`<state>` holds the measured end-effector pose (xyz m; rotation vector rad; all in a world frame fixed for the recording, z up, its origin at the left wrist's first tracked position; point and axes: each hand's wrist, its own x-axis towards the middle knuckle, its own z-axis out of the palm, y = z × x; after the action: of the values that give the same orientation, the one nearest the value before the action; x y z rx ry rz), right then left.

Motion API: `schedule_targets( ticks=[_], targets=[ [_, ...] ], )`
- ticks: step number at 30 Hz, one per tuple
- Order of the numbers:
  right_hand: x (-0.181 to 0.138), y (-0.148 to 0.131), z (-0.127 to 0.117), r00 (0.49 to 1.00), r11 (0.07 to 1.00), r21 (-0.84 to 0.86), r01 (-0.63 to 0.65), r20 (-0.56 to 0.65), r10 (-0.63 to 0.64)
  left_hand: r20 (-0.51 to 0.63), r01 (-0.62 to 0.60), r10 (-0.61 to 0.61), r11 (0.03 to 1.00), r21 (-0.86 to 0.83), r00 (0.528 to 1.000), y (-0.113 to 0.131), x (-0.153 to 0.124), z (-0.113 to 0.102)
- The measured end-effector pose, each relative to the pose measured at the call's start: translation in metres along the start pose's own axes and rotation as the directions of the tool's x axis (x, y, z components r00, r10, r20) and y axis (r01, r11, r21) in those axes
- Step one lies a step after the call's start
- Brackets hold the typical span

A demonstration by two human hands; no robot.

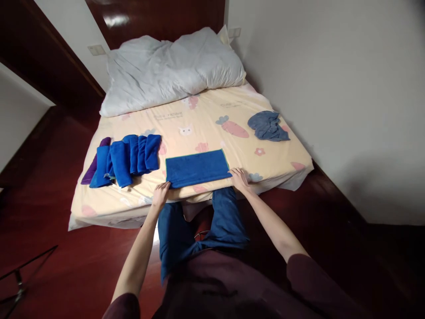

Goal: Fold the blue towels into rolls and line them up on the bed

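A blue towel (198, 167) with a thin green edge lies flat near the front edge of the bed, its near long side folded over in a narrow strip. My left hand (161, 194) grips the towel's near left corner, fingers closed on the cloth. At the near right corner my right hand (238, 178) pinches the fabric between thumb and fingers. To the left rests a row of several folded or rolled blue towels (121, 161), with a purple towel (96, 161) at its left end.
A crumpled grey-blue cloth (268, 126) lies on the bed's right side. Across the back of the patterned bed sheet (199, 119) stretches a bunched white quilt (172, 71). A wall (332, 88) stands to the right. Part of a dark metal stand (20, 283) shows at lower left.
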<state>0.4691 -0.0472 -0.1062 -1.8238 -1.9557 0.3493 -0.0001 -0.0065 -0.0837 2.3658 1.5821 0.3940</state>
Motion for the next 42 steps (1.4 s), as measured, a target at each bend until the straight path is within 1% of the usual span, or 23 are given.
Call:
schedule_targets(
  ticks=[2, 4, 6, 8, 10, 11, 15, 17, 21, 24, 28, 35, 38, 40, 42],
  targets=[
    [-0.011, 0.008, 0.005, 1.0, 0.989, 0.145, -0.004, -0.027, 0.008, -0.017, 0.035, -0.037, 0.989, -0.143, 0.999, -0.007, -0.015, 0.003],
    [-0.014, 0.014, 0.011, 0.993, 0.958, 0.278, -0.075, -0.065, 0.097, -0.068, 0.128, -0.153, 0.95, -0.285, 0.986, -0.011, -0.021, 0.007],
    [-0.01, 0.017, 0.017, 0.982, 0.921, 0.364, -0.138, -0.071, 0.175, -0.122, 0.202, -0.262, 0.909, -0.365, 0.957, -0.013, -0.021, 0.01],
    [-0.006, 0.019, 0.021, 0.978, 0.895, 0.417, -0.156, -0.059, 0.198, -0.153, 0.191, -0.273, 0.892, -0.409, 0.95, -0.013, -0.018, 0.013],
    [-0.003, 0.02, 0.021, 0.974, 0.876, 0.452, -0.168, -0.063, 0.219, -0.166, 0.165, -0.258, 0.885, -0.435, 0.952, -0.012, -0.015, 0.014],
    [-0.003, 0.021, 0.021, 0.968, 0.869, 0.461, -0.177, -0.077, 0.238, -0.168, 0.176, -0.274, 0.88, -0.442, 0.947, -0.012, -0.014, 0.015],
    [-0.003, 0.022, 0.019, 0.945, 0.857, 0.478, -0.196, -0.141, 0.295, -0.17, 0.295, -0.409, 0.838, -0.46, 0.897, -0.009, -0.012, 0.016],
    [-0.002, 0.021, 0.019, 0.942, 0.855, 0.481, -0.192, -0.153, 0.298, -0.162, 0.322, -0.445, 0.813, -0.486, 0.881, -0.008, -0.012, 0.016],
    [0.005, 0.018, 0.023, 0.929, 0.848, 0.478, -0.227, -0.156, 0.337, -0.145, 0.366, -0.508, 0.764, -0.531, 0.849, -0.008, -0.01, 0.018],
    [0.009, 0.016, 0.025, 0.912, 0.844, 0.471, -0.256, -0.172, 0.372, -0.146, 0.375, -0.531, 0.743, -0.555, 0.835, -0.01, -0.009, 0.019],
    [0.011, 0.015, 0.026, 0.9, 0.855, 0.433, -0.286, -0.184, 0.394, -0.13, 0.37, -0.527, 0.732, -0.573, 0.84, -0.01, -0.009, 0.018],
    [0.012, 0.017, 0.029, 0.895, 0.872, 0.411, -0.267, -0.229, 0.382, -0.148, 0.405, -0.549, 0.748, -0.525, 0.823, -0.005, -0.006, 0.015],
    [0.016, 0.018, 0.026, 0.893, 0.856, 0.427, -0.291, -0.199, 0.403, -0.148, 0.433, -0.564, 0.753, -0.495, 0.812, -0.001, -0.005, 0.018],
    [0.013, 0.016, 0.019, 0.886, 0.842, 0.443, -0.306, -0.191, 0.423, -0.213, 0.401, -0.551, 0.776, -0.486, 0.807, 0.003, -0.011, 0.018],
    [0.003, 0.012, 0.007, 0.885, 0.87, 0.411, -0.274, -0.246, 0.395, -0.334, 0.305, -0.468, 0.845, -0.439, 0.818, 0.009, -0.021, 0.015]
  ],
)
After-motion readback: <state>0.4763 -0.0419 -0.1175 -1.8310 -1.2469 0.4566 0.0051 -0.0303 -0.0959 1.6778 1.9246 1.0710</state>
